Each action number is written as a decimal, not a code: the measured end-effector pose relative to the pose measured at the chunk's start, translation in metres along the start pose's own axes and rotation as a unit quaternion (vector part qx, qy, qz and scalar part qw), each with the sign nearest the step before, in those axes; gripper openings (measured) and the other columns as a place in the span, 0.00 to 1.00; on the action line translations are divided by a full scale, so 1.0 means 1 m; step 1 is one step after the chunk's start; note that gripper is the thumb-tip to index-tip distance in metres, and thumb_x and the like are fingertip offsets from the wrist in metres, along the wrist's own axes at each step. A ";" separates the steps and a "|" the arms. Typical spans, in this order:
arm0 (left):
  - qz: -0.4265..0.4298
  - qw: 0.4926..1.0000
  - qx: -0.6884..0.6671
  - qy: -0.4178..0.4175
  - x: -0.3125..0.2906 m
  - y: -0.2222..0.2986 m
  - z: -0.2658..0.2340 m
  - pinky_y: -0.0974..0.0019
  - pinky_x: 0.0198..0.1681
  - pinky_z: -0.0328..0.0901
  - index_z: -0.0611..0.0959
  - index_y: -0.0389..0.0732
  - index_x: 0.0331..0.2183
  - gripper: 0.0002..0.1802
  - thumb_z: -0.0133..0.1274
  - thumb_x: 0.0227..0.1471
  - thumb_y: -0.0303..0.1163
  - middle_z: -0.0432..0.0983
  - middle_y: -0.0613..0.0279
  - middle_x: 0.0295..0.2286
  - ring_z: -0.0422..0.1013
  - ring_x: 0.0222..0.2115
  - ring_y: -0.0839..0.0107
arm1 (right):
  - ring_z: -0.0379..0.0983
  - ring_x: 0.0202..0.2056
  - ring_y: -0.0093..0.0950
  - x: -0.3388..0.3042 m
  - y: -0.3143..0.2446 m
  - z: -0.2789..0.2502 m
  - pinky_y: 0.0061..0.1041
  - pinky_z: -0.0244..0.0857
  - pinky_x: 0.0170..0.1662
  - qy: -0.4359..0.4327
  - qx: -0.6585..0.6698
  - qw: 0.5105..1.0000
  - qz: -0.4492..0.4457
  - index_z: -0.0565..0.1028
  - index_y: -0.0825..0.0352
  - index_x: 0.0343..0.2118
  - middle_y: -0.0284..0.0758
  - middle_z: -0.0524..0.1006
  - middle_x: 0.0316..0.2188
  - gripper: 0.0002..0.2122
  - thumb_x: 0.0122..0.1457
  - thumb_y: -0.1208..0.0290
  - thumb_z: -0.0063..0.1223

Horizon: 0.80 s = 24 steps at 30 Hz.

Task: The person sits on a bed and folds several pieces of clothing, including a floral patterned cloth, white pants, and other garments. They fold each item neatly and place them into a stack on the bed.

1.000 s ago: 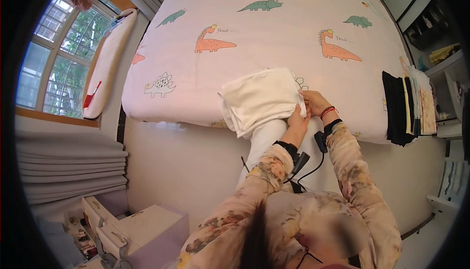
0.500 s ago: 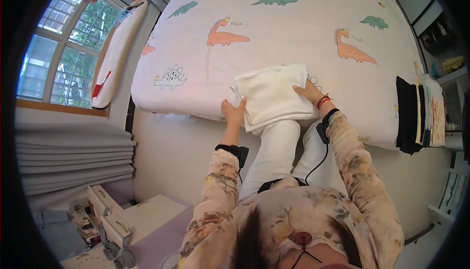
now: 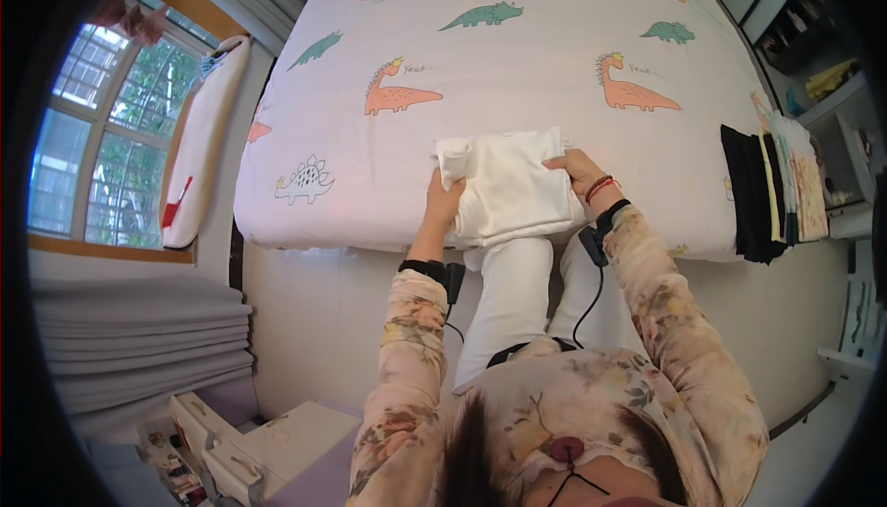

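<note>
The left hand (image 3: 443, 202) grips the left edge of a folded white cloth (image 3: 513, 188), its thumb over a turned-in flap at the far left corner. The cloth lies between the two hands on the near edge of the bed (image 3: 370, 161). The right hand (image 3: 580, 173), apart from the left, clasps the cloth's right edge. Farther right, folded clothes (image 3: 753, 195) lie near the bed's right edge.
</note>
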<state>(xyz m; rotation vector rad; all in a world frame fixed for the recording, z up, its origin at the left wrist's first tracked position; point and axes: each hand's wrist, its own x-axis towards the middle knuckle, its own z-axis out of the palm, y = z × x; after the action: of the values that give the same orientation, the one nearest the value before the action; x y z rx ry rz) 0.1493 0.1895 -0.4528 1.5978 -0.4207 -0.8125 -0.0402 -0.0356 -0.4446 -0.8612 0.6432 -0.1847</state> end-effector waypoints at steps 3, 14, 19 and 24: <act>0.018 0.998 -0.017 -0.054 0.010 0.045 0.017 0.63 0.43 0.67 0.66 0.39 0.51 0.25 0.51 0.49 0.23 0.70 0.56 0.43 0.69 0.43 0.65 | 0.74 0.38 0.34 -0.029 -0.035 -0.017 0.32 0.70 0.43 -0.005 -0.001 0.999 -0.050 0.69 0.76 0.44 0.43 0.75 0.39 0.18 0.48 0.83 0.53; 0.019 0.944 0.303 -0.131 0.102 0.028 0.109 0.58 0.44 0.66 0.66 0.31 0.47 0.36 0.62 0.39 0.38 0.67 0.43 0.45 0.68 0.45 0.55 | 0.73 0.31 0.32 -0.052 -0.060 -0.138 0.28 0.67 0.36 0.287 -0.537 0.789 -0.074 0.74 0.74 0.36 0.42 0.76 0.32 0.23 0.40 0.61 0.64; -0.054 0.902 0.427 -0.024 0.084 0.008 0.121 0.53 0.48 0.63 0.66 0.28 0.45 0.42 0.63 0.35 0.47 0.63 0.35 0.46 0.64 0.46 0.43 | 0.73 0.35 0.34 -0.062 -0.023 -0.154 0.28 0.65 0.40 0.292 -0.541 0.789 0.000 0.74 0.75 0.36 0.43 0.76 0.32 0.25 0.39 0.60 0.66; 0.058 0.848 0.513 0.120 0.061 0.005 0.111 0.54 0.44 0.63 0.69 0.31 0.41 0.36 0.60 0.40 0.50 0.66 0.40 0.39 0.66 0.39 0.48 | 0.73 0.35 0.35 -0.063 -0.032 -0.149 0.28 0.65 0.41 0.228 -0.379 0.897 0.026 0.72 0.79 0.38 0.45 0.75 0.34 0.28 0.39 0.59 0.66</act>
<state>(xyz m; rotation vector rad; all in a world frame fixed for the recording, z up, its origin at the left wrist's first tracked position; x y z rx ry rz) 0.1133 0.0684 -0.4666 2.5916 -0.8433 -0.2431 -0.1761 -0.1275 -0.4626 -1.5745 1.2165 -0.0811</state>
